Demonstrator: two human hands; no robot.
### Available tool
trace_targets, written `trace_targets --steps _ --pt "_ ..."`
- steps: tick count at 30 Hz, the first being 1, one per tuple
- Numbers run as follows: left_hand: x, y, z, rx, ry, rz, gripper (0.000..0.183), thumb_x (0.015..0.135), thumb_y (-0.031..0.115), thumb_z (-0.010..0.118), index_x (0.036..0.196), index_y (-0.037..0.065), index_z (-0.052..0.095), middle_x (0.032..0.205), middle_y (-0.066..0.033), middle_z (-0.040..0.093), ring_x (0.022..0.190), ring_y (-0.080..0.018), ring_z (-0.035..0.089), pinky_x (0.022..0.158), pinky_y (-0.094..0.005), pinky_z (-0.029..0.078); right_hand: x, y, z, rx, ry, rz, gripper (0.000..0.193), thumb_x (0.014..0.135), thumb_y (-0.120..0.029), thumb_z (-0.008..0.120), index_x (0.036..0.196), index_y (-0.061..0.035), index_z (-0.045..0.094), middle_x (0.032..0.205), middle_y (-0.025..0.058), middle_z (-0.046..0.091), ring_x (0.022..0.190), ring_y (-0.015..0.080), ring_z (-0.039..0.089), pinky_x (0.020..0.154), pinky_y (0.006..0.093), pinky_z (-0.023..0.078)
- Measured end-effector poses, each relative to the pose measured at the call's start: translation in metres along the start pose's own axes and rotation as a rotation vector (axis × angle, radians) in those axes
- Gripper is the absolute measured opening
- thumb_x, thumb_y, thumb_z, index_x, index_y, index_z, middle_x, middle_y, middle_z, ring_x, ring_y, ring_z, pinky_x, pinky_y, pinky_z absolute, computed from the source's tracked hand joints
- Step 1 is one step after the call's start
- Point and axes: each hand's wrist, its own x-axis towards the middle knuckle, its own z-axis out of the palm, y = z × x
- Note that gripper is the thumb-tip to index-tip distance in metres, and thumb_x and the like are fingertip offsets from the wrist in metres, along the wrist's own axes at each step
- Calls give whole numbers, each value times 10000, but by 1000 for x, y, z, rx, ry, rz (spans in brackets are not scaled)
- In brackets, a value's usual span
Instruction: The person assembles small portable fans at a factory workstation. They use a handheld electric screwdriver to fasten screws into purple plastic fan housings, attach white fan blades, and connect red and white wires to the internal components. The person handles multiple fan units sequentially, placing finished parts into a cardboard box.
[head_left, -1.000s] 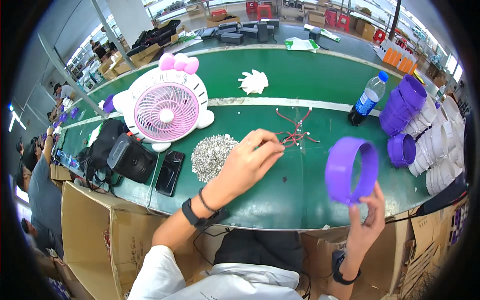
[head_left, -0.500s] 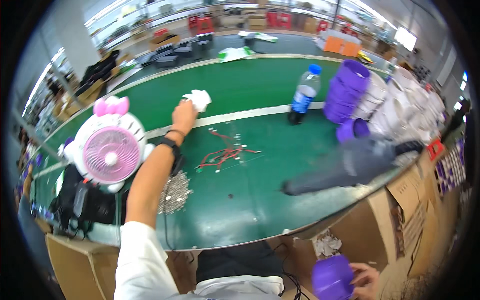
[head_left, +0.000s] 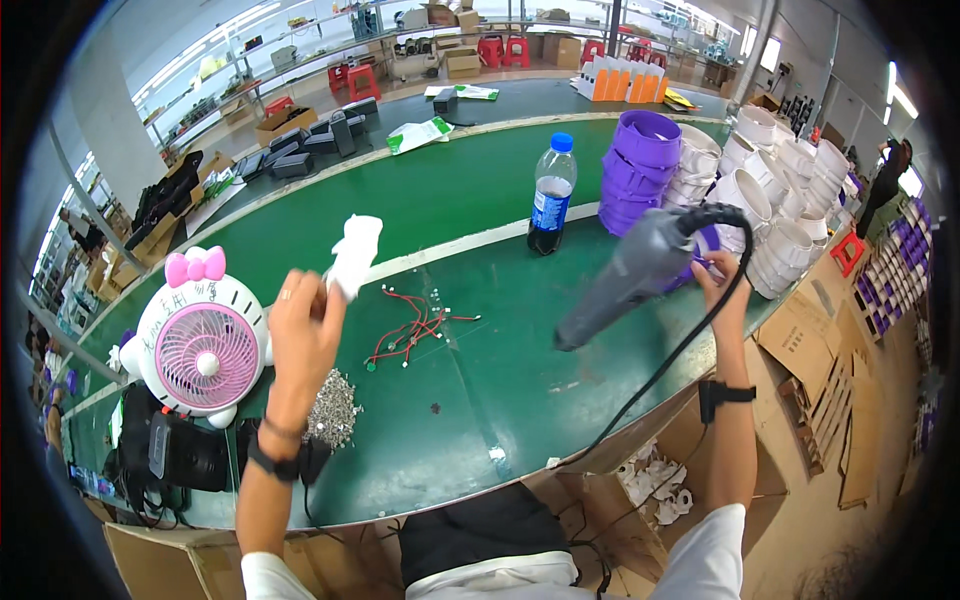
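Note:
My left hand [head_left: 308,325] is raised over the left part of the green table, its fingers pinching a blurred white piece [head_left: 357,252] that looks like thin paper. Farther right, my right hand [head_left: 727,285] has its fingers closed on a purple plastic ring-shaped part [head_left: 708,240]. A grey handheld power tool [head_left: 630,270] with a black cord covers much of that part. Between my hands lie red wires with small connectors [head_left: 412,328]. By my left wrist is a pile of small metal pieces [head_left: 333,412].
A pink-and-white fan [head_left: 207,365] stands at left, a black device [head_left: 188,452] before it. A dark-drink bottle [head_left: 550,200], stacked purple parts [head_left: 640,165] and many white ring parts [head_left: 760,200] occupy the right. Below the table edge, a cardboard box [head_left: 735,470] contains crumpled white paper.
My right hand has risen from below the table edge to the purple part beside the stacks. My left hand has drawn back toward me with the white piece. The view has shifted.

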Motion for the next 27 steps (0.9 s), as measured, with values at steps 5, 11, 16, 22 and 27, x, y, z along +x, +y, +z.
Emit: trace_targets --steps 5,11,16,22,27 --pt "-81 51 -59 -21 -69 14 149 786 5 732 731 23 595 723 -105 562 604 -268 573 546 -378 444 -19 46 15 -40 15 -163 304 867 -74 671 1152 15 616 1014 177 697 876 301 676 813 360 551" --pt "-154 66 -56 -64 -237 44 163 726 37 777 799 67 634 837 -58 598 615 -210 616 522 -329 492 -147 -91 -69 153 482 115 248 934 -125 599 1101 54 554 1047 162 661 908 286 641 789 369 514" --pt "-176 68 -42 -108 -256 53 165 721 37 783 814 68 650 869 -50 614 612 -195 616 521 -318 495 -227 -146 -74 521 237 -166 85 982 -49 540 1027 14 505 957 138 585 781 193 544 731 308 491" --pt "-182 90 -53 -51 -430 493 157 735 116 677 695 100 527 716 -37 469 650 -175 556 449 -319 450 -269 -208 -28 554 -105 148 355 973 -350 623 1030 -26 489 909 123 564 752 191 570 654 321 496" --pt "-216 141 -38 -926 -645 268 146 958 154 569 907 21 530 858 -112 536 608 -236 552 523 -346 463 -271 -232 -37 528 -206 93 324 966 -323 633 1000 -23 516 888 115 584 741 189 583 649 315 502"
